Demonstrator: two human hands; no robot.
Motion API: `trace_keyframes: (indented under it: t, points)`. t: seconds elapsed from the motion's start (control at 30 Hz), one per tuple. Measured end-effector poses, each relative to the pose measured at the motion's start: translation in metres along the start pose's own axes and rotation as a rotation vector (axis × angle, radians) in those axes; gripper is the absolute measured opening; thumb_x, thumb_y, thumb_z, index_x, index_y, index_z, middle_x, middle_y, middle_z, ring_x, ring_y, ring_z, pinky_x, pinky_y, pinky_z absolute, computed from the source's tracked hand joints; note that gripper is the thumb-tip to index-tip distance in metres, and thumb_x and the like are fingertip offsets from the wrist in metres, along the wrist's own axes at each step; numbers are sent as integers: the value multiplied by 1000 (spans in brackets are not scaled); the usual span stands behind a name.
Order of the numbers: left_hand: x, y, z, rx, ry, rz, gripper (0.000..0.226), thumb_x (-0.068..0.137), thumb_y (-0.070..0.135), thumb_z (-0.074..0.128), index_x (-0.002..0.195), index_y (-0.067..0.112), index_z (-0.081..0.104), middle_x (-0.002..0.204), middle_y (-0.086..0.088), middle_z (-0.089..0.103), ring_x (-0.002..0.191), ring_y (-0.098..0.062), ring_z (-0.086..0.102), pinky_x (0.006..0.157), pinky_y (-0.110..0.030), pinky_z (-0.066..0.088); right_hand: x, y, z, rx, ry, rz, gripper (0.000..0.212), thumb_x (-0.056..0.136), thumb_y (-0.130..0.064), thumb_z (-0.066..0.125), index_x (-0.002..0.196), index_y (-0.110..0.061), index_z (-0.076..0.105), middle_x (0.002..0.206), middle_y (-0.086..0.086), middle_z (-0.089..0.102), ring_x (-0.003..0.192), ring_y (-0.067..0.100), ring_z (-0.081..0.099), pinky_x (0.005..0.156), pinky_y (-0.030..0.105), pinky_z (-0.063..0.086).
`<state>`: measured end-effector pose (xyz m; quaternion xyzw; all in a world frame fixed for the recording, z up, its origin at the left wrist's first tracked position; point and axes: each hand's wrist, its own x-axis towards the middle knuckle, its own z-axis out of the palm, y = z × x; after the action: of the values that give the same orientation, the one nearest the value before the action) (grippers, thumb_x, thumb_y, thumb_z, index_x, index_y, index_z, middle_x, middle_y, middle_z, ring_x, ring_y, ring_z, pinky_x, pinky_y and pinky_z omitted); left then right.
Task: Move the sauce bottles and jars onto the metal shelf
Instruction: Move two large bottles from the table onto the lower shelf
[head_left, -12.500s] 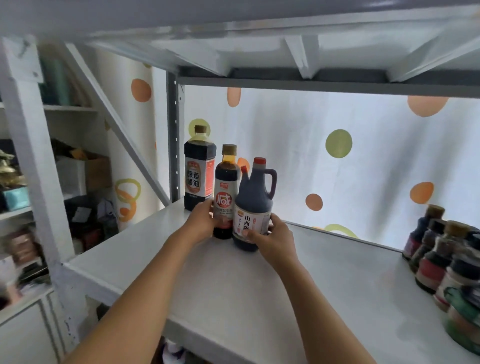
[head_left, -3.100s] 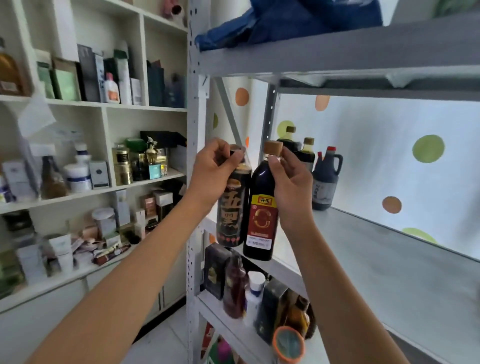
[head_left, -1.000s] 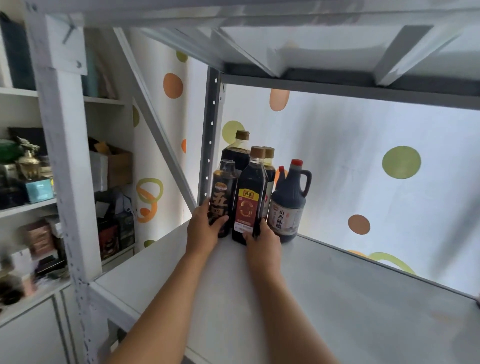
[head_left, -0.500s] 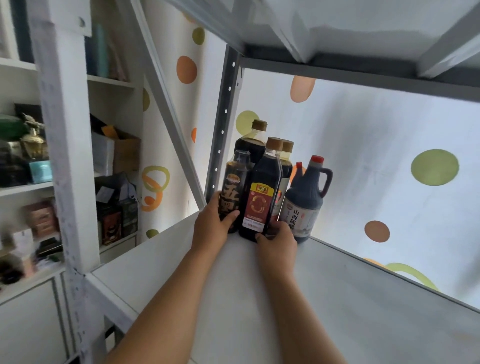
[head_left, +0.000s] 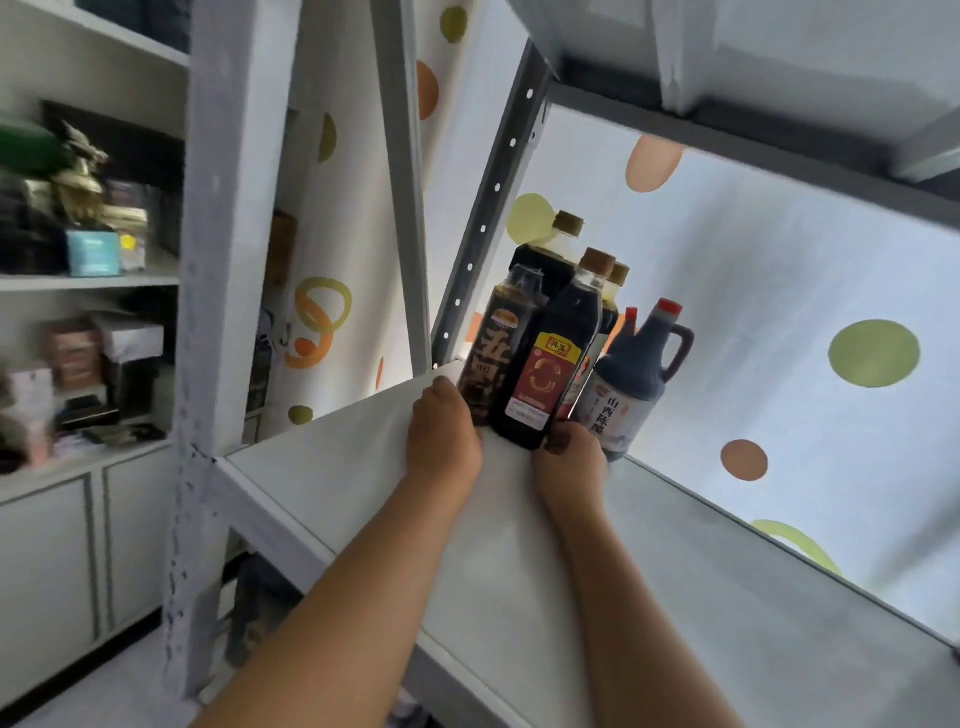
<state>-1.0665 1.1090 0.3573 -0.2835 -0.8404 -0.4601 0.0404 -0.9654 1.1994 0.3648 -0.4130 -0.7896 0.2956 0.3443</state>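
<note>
Three seconds back both bottles were up in the air off the front of the rack. Now the brown-label bottle (head_left: 491, 358) and the red-label bottle (head_left: 545, 374) stand on the metal shelf (head_left: 649, 582) next to the older ones, left hand (head_left: 441, 441) and right hand (head_left: 571, 465) down at their bases.

The bottle cluster (head_left: 566, 358) fills the shelf's (head_left: 675, 597) back-left corner; its right side lies bare.

You see dark bottles (head_left: 545, 358) with red-and-yellow labels on a pale grey shelf (head_left: 649, 597), against a white curtain (head_left: 779, 312) dotted green and orange.
</note>
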Motion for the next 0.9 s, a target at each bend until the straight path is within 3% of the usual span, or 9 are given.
trace_keyframes:
  t: [0.07, 0.17, 0.27, 0.4, 0.57, 0.67, 0.8, 0.9]
  points:
    - [-14, 1, -8, 120, -77, 38, 43, 88, 26, 63, 122, 5, 46, 125, -15, 55, 117, -31, 50, 95, -36, 42, -6, -4, 7, -176, -73, 5, 34, 88, -4, 51, 122, 0, 55, 127, 20, 57, 118, 35, 53, 90, 32, 43]
    - [-39, 0, -17, 339, -205, 126, 47, 93, 40, 51, 125, 6, 49, 130, -14, 54, 124, -30, 43, 102, -36, 35, -27, -13, 9, -469, -205, 41, 59, 100, -30, 37, 148, 3, 27, 156, 22, 29, 144, 35, 28, 116, 42, 25]
    - [-62, -2, -33, 548, -337, 178, 54, 100, 42, 31, 141, 9, 38, 151, -10, 35, 140, -26, 28, 114, -41, 19, -47, -18, -5, -682, -313, 98, 70, 101, -47, 18, 156, -5, 9, 165, 11, 7, 152, 26, 6, 121, 51, 5]
    - [-105, 6, -66, 615, -493, 178, 55, 104, 37, 18, 154, 12, 14, 163, -4, 7, 149, -20, 6, 120, -41, 4, -81, -18, -35, -716, -503, -51, 68, 102, -48, 12, 157, -8, 2, 166, 10, -3, 153, 25, -4, 122, 51, -2]
    - [-196, 14, -81, 540, -310, 117, 50, 105, 33, 17, 153, 18, 16, 162, 3, 10, 149, -14, 3, 121, -37, 0, -155, -8, -84, -658, -667, -278, 66, 104, -45, 11, 157, -7, -1, 165, 10, -8, 152, 24, -9, 122, 50, -4]
    - [-269, 18, -80, 378, -192, 57, 52, 105, 35, 17, 154, 19, 10, 162, 8, 2, 148, -10, -9, 120, -30, -2, -215, 9, -117, -659, -628, -471, 63, 105, -40, 11, 157, -7, -1, 165, 10, -5, 153, 24, -6, 123, 46, 0]
    - [-369, 7, -83, 675, -160, -5, 54, 104, 37, 9, 151, 19, -11, 159, 5, -16, 145, -13, -22, 122, -37, -4, -273, 33, -140, -708, -442, -600, 62, 104, -35, 14, 155, -4, -4, 164, 16, -5, 152, 29, -8, 123, 49, -3]
    - [-428, 1, -98, 749, -87, -120, 53, 105, 34, 10, 148, 19, -17, 158, 5, -20, 144, -13, -25, 121, -36, -8, -319, 50, -128, -499, -583, -692, 59, 106, -35, 12, 156, -6, 0, 165, 12, -3, 152, 24, -9, 122, 43, -12]
